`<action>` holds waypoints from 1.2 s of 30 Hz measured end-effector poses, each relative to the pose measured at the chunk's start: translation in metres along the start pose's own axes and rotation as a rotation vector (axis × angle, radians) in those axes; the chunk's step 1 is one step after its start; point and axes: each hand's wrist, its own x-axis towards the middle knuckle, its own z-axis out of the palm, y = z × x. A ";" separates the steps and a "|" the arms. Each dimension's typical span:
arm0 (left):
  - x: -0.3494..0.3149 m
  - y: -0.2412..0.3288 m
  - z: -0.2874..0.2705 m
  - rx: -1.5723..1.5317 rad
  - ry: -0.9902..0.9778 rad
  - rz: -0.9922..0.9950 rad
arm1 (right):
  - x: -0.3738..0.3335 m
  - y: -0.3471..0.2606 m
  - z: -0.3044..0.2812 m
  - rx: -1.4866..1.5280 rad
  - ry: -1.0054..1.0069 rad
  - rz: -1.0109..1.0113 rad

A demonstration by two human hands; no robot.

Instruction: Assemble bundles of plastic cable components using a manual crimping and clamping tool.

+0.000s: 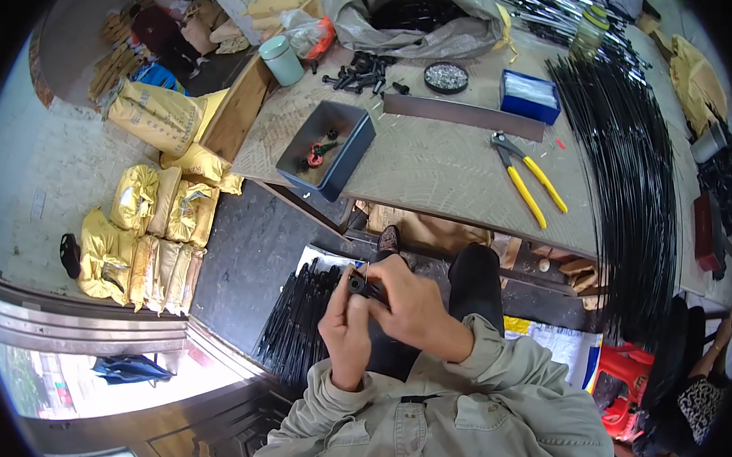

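Note:
My left hand (346, 327) and my right hand (416, 306) meet in front of my chest, below the table edge. Both pinch a small black plastic part (365, 287) with a thin wire sticking up from it. Beneath my hands lies a bundle of black rods (295, 324) on a white sheet on the floor. My knee in dark trousers (475, 280) is just right of the hands.
On the wooden table (435, 174) are a dark metal tray (327, 148), yellow-handled pliers (527, 181), a flat metal bar (463, 115), a blue box (529, 96), a round tin of small parts (446, 77), loose black pieces (362, 71) and long black rods (634, 176). Yellow sacks (155, 234) sit left.

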 end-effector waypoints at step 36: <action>0.024 0.029 -0.021 -0.608 -0.559 0.348 | 0.027 0.016 -0.080 -0.406 -0.156 -0.296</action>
